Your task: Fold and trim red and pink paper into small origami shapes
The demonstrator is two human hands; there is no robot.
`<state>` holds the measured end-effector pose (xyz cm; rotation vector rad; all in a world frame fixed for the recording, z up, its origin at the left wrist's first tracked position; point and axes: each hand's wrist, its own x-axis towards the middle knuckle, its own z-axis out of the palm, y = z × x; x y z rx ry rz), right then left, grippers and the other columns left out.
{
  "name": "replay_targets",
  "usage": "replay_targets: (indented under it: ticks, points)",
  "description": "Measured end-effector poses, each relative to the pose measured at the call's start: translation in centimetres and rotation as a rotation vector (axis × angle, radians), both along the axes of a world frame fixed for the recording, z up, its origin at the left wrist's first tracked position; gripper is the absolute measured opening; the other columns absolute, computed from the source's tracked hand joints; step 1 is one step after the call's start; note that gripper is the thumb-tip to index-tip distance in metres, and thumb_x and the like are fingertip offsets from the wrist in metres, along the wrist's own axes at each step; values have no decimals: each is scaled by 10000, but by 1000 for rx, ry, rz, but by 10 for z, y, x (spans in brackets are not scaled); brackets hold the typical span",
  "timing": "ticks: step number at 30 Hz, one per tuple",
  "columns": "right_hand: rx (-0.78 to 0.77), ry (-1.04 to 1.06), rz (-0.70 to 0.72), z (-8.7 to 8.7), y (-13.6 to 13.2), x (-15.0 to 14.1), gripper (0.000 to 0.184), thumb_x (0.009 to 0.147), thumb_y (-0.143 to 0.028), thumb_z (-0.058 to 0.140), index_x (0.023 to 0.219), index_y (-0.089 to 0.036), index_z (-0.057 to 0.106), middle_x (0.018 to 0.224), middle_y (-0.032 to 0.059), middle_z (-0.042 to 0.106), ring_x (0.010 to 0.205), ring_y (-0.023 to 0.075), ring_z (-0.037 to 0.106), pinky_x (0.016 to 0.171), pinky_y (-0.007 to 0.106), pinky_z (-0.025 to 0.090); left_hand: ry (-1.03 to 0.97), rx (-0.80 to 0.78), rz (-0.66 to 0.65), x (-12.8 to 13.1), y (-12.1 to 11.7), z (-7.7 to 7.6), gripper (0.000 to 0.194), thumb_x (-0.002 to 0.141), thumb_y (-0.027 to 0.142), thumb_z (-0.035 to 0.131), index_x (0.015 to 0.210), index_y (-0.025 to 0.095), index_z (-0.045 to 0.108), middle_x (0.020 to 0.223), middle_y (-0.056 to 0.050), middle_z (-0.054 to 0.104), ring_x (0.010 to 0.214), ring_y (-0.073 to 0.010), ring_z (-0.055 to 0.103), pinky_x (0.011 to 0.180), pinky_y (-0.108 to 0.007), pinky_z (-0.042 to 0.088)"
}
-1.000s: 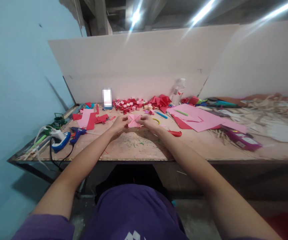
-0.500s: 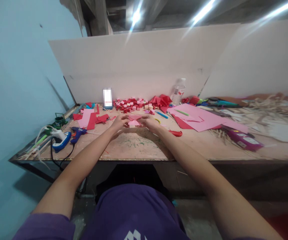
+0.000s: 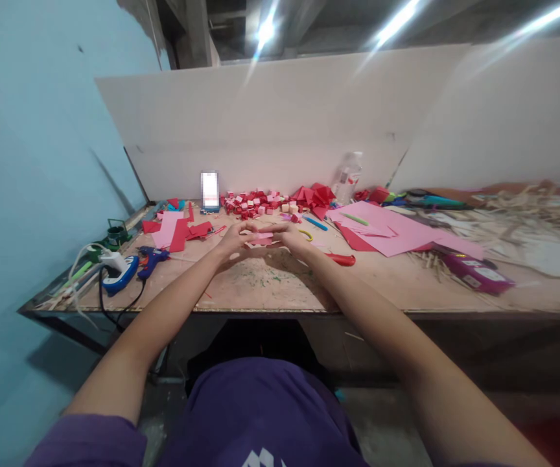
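Observation:
A small folded piece of pink paper [image 3: 262, 239] is held just above the table between both hands. My left hand [image 3: 236, 239] grips its left side, fingers bent around it. From the other side my right hand [image 3: 287, 236] has its fingers closed on the right end. The fingers cover much of the paper, so its exact shape is hidden. Behind the hands lies a heap of small red and pink paper cubes [image 3: 255, 204]. Yellow-handled scissors, only partly visible, show a yellow loop [image 3: 306, 235] beside my right hand.
To the left are red and pink paper pieces [image 3: 179, 235], a blue glue gun [image 3: 151, 261], a power strip [image 3: 120, 277] and a phone [image 3: 210, 191]. On the right lie pink sheets [image 3: 396, 230], a red tool [image 3: 341, 259] and a purple package [image 3: 477, 272]. A plastic bottle [image 3: 347, 178] stands behind.
The pink paper has been folded or tilted, so less of its surface shows. The fingers of both hands have come closer together over it.

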<state>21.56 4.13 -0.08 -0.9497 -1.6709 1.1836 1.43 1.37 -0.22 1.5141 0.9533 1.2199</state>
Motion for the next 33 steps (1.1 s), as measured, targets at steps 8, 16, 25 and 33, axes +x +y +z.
replay_targets:
  ticks: [8,16,25,33]
  points:
    - [-120,36,71,-1,2,2,229,828,-347,734,957,-165,788,969,105,778,778,210,721,667,300,620,21,61,33,-1,5,-1,290,659,160,746,935,166,658,1008,-46,673,737,-113,601,587,-202,473]
    - [-30,-42,91,-12,10,5,225,792,-384,813,857,-169,789,829,61,759,746,177,699,660,268,599,52,27,-4,2,2,-2,142,800,263,708,890,173,644,766,-1,619,640,-105,557,547,-192,428]
    - [-77,-66,185,-8,6,6,300,824,-465,808,879,-170,796,913,109,796,757,196,733,663,278,608,-1,-20,-7,6,-11,-3,272,966,378,579,778,207,480,574,62,423,459,-68,344,455,-178,250]
    - [-55,-82,151,-7,7,6,293,770,-435,866,782,-155,777,852,110,798,734,192,732,662,268,594,-33,-53,-5,7,-10,-4,284,949,402,582,783,223,437,577,72,384,456,-79,330,461,-189,256]
